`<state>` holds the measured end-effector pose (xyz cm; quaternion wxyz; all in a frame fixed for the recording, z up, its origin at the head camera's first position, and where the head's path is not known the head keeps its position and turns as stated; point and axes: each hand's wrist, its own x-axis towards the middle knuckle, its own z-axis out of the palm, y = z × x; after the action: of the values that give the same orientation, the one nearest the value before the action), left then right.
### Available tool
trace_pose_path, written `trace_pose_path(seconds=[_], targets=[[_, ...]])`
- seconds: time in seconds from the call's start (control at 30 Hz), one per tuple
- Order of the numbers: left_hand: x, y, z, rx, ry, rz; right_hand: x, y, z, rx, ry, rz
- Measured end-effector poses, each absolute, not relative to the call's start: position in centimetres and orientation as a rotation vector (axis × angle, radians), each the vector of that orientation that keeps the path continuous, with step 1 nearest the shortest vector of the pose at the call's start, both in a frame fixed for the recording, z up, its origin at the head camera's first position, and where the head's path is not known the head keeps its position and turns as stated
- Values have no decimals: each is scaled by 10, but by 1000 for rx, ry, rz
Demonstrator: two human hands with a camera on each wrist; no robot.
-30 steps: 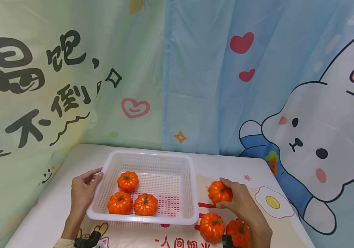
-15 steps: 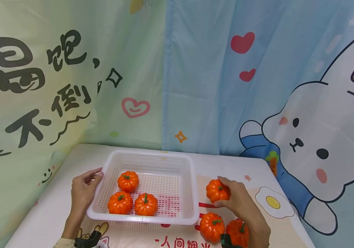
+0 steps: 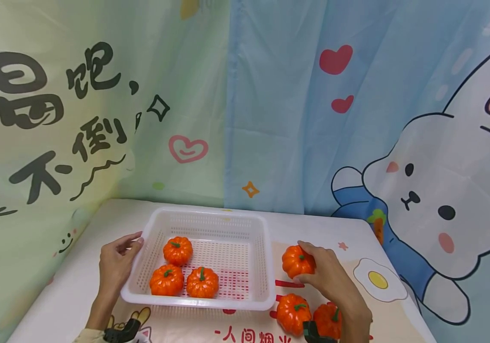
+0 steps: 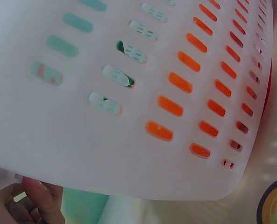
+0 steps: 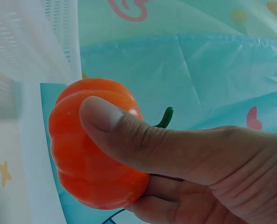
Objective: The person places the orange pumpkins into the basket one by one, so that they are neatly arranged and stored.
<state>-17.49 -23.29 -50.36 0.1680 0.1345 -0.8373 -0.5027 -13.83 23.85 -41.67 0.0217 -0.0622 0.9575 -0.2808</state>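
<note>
My right hand (image 3: 331, 274) holds a small orange toy pumpkin (image 3: 295, 261) with a green stem, to the right of the white plastic basket (image 3: 272, 286). In the right wrist view the thumb lies across the side of that pumpkin (image 5: 91, 163) and fingers curl beneath it. My left hand (image 3: 116, 259) grips the basket's left rim, with thumb and fingers at the edge in the left wrist view. Inside the basket sit three more pumpkins: one at the back (image 3: 178, 251), one front left (image 3: 167, 280) and one front right (image 3: 202, 282).
Two further pumpkins lie on the table right of the basket, one near its corner (image 3: 293, 314) and one partly behind my right wrist (image 3: 328, 320). A printed cloth covers the table (image 3: 313, 228). A patterned curtain (image 3: 266, 119) hangs behind it.
My right hand has moved slightly left and away from me with the pumpkin, closer to the basket. The left hand and the basket stay in place.
</note>
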Motion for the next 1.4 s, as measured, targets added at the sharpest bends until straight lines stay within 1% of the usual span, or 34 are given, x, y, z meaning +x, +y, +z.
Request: trace_pose_path(seconds=[1.2, 1.4], targets=[[-176, -235, -505, 395, -2390, -1411, -142, 214, -408, -252, 2913, -948], [-176, -233, -504, 365, -2382, -1414, -141, 209, -409, -232, 2905, -974]])
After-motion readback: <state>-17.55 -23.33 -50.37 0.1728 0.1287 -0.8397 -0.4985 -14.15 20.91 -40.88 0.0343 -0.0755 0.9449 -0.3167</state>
